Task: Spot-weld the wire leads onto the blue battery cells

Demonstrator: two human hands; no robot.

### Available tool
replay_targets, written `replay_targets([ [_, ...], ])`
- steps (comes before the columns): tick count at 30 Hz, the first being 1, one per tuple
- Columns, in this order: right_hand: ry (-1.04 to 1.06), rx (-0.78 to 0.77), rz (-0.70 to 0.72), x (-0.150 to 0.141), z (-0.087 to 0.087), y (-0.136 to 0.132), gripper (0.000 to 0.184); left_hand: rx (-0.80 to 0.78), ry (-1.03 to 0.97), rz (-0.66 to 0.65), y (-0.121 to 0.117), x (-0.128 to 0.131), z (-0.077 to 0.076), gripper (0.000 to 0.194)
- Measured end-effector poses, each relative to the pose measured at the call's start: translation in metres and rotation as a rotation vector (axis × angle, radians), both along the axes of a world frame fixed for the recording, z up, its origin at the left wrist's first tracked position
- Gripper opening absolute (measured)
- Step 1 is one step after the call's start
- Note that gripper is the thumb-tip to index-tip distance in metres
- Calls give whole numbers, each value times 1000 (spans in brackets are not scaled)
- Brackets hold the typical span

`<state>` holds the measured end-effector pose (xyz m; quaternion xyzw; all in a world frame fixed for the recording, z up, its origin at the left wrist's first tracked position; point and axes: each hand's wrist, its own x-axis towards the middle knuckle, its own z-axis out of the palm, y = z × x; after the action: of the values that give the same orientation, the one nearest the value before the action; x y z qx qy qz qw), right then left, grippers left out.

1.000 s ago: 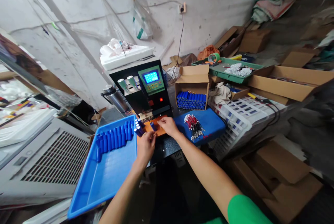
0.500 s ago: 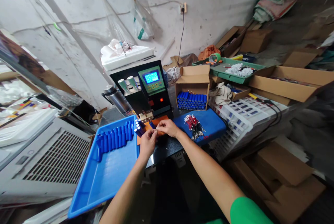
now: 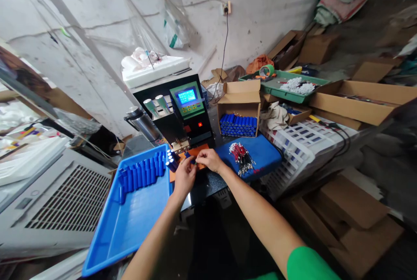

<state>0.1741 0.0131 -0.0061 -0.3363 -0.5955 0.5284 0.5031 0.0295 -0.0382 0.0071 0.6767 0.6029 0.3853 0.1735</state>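
My left hand (image 3: 185, 175) is closed on a blue cylindrical battery cell (image 3: 187, 155), whose end shows above the fingers at the front of the spot welder (image 3: 192, 117). Close beside it, my right hand (image 3: 210, 160) is pinched, its fingertips almost meeting the left ones; whatever lies between them is too small to make out. Several blue cells with pale ends (image 3: 171, 160) stand just left of my left hand, by an orange board (image 3: 202, 148). Red and black wire leads with white connectors (image 3: 240, 157) lie in a bundle on a blue pad (image 3: 265, 154), right of my right hand.
A blue tray (image 3: 130, 228) at left holds a row of blue cells (image 3: 143, 173). Behind the pad stands a cardboard box (image 3: 239, 101) packed with more cells. A steel flask (image 3: 141, 123) is left of the welder. Further right are a green tray (image 3: 283, 94) and a white crate (image 3: 293, 147).
Both hands stay at the front of the welder. My left fingers have shifted slightly up around the cell, and the cell now points more upright. The view has moved a little.
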Motion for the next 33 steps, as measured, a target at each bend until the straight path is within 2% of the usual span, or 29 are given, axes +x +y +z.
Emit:
replay_targets([
  [5,75,-83,-47,-3,0,2,19,-112,-122,-66,4,-1,0,46],
  [10,145,-127,-152,-10,-2,7,22,-113,-188,-42,1,2,6,37],
  [15,88,-141,-209,-14,-6,11,21,-83,-137,3,8,3,9,33],
  [19,82,-141,-234,-14,-6,12,21,13,-30,73,14,1,6,27],
  [24,99,-145,-257,-12,-5,11,21,-53,-102,69,13,2,2,29],
  [33,71,-128,-287,-11,-6,12,22,-54,-90,66,14,2,1,32],
])
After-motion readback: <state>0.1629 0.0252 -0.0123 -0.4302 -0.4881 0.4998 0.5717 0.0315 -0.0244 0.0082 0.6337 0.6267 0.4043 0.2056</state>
